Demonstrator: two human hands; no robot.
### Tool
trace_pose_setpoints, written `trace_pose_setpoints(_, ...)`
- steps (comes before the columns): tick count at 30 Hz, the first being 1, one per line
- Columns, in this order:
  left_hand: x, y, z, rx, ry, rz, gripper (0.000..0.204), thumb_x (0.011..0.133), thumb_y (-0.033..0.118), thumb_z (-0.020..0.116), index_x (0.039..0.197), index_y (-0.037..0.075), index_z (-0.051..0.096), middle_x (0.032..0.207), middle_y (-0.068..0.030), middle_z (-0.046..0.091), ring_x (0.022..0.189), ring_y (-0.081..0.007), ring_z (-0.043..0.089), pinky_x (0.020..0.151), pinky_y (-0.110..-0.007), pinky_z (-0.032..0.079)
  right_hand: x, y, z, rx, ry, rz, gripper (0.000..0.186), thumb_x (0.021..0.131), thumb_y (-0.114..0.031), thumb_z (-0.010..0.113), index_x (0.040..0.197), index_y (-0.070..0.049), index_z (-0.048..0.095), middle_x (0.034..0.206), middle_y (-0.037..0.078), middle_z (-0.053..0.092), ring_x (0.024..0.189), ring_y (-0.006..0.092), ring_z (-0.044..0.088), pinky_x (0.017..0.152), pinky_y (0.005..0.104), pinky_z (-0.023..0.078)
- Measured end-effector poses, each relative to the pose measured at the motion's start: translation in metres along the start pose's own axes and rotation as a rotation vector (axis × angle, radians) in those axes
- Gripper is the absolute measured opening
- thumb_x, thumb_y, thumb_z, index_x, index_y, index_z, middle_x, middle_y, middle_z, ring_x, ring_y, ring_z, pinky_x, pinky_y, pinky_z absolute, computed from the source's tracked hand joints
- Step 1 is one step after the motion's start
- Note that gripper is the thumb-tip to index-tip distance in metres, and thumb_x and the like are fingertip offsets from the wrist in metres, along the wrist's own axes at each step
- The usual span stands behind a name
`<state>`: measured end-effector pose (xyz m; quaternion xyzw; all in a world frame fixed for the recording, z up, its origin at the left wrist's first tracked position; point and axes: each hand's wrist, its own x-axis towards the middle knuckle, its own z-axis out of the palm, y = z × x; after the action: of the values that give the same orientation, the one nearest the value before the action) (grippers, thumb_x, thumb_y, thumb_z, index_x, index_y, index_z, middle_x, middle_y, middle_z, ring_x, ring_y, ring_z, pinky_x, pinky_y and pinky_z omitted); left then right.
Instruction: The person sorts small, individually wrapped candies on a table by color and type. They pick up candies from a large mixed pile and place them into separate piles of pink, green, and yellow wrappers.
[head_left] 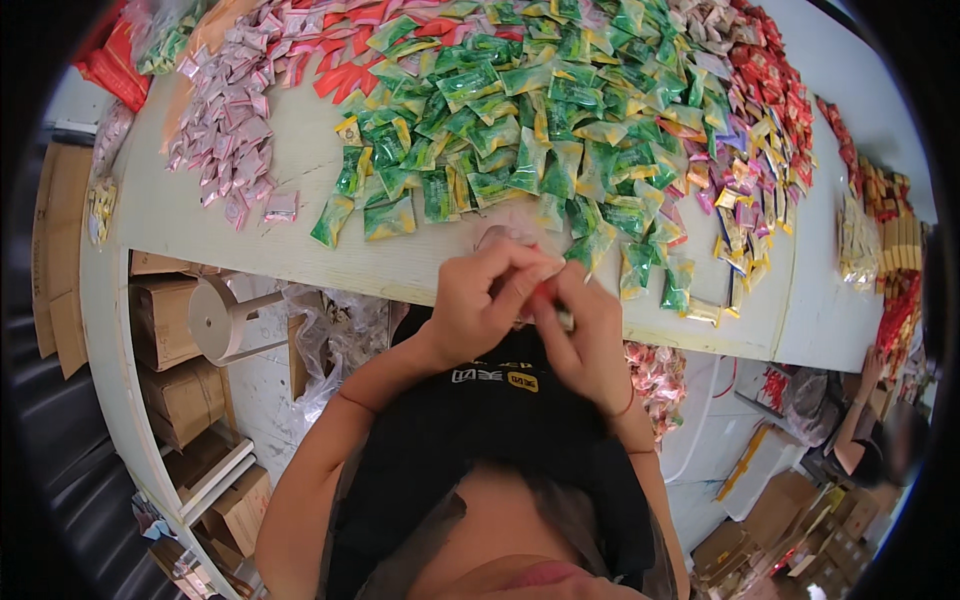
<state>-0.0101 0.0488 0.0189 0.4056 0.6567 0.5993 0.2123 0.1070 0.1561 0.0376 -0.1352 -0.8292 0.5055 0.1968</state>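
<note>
Close together at the table's front edge, both my hands are closed with fingertips pinched. My left hand (482, 300) and my right hand (590, 335) meet over a small clear plastic packet (541, 292) with red showing in it. Fingers cover most of this packet, so its contents cannot be made out. Just beyond them lies a heap of green and yellow wrapped snack packets (530, 155). Yellow and dark blue wrapped pieces (745, 240) lie to the right of the heap.
Pink wrapped sweets (225, 140) lie at the left on the pale table (300, 240), and red packets (780, 85) at the far right. Below are cardboard boxes (180, 315), a round stool (212, 320) and a bag of pinkish packets (656, 385). Another person's arm (853, 425) shows at right.
</note>
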Motion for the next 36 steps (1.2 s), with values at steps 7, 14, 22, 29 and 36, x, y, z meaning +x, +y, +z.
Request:
trace_pose_setpoints(7, -0.008, 0.0, 0.006, -0.095, 0.06, 0.01, 0.01, 0.092, 0.007, 0.06, 0.098, 0.001, 0.064, 0.084, -0.0047, 0.071, 0.058, -0.0017, 0.051, 0.051, -0.019, 0.04, -0.005, 0.012, 0.009, 0.121, 0.264, 0.016, 0.007, 0.08, 0.0, 0.068, 0.079, 0.0, 0.061, 0.07, 0.006, 0.056, 0.062, 0.0164, 0.053, 0.057, 0.0259, 0.041)
trace_pose_setpoints(14, -0.015, 0.0, 0.018, -0.069, -0.007, 0.143, 0.006, 0.089, 0.01, 0.064, 0.093, 0.005, 0.065, 0.072, -0.0089, 0.066, 0.057, -0.0175, 0.063, 0.052, -0.027, 0.047, -0.005, 0.023, 0.021, 0.159, 0.444, 0.028, 0.02, 0.077, -0.002, 0.073, 0.071, -0.002, 0.054, 0.068, 0.002, 0.052, 0.064, 0.0089, 0.047, 0.059, 0.0231, 0.037)
trace_pose_setpoints(22, -0.015, 0.006, 0.019, 0.028, -0.01, 0.178, 0.005, 0.086, 0.007, 0.066, 0.09, 0.005, 0.066, 0.07, -0.0059, 0.062, 0.053, -0.0147, 0.055, 0.05, -0.026, 0.042, 0.004, 0.04, 0.009, 0.102, 0.434, 0.133, 0.033, 0.075, -0.01, 0.077, 0.071, -0.006, 0.044, 0.068, -0.003, 0.043, 0.064, 0.005, 0.039, 0.055, 0.0206, 0.03)
trace_pose_setpoints(29, 0.01, -0.004, 0.005, 0.275, 0.161, 0.177, 0.005, 0.086, 0.001, 0.064, 0.09, 0.0, 0.063, 0.079, -0.007, 0.059, 0.058, -0.0118, 0.05, 0.054, -0.023, 0.041, -0.005, 0.024, -0.019, 0.125, 0.226, 0.216, 0.015, 0.077, -0.001, 0.064, 0.08, -0.002, 0.05, 0.067, 0.004, 0.05, 0.063, 0.0091, 0.048, 0.057, 0.0244, 0.041)
trace_pose_setpoints(36, 0.002, 0.001, 0.011, 0.079, 0.0, 0.15, 0.006, 0.086, -0.002, 0.06, 0.091, 0.001, 0.058, 0.085, -0.0104, 0.061, 0.07, -0.0203, 0.064, 0.059, -0.03, 0.05, -0.011, 0.024, -0.027, 0.398, 0.149, 0.278, 0.016, 0.079, -0.001, 0.064, 0.088, -0.003, 0.05, 0.08, 0.002, 0.055, 0.073, 0.0095, 0.052, 0.066, 0.024, 0.042)
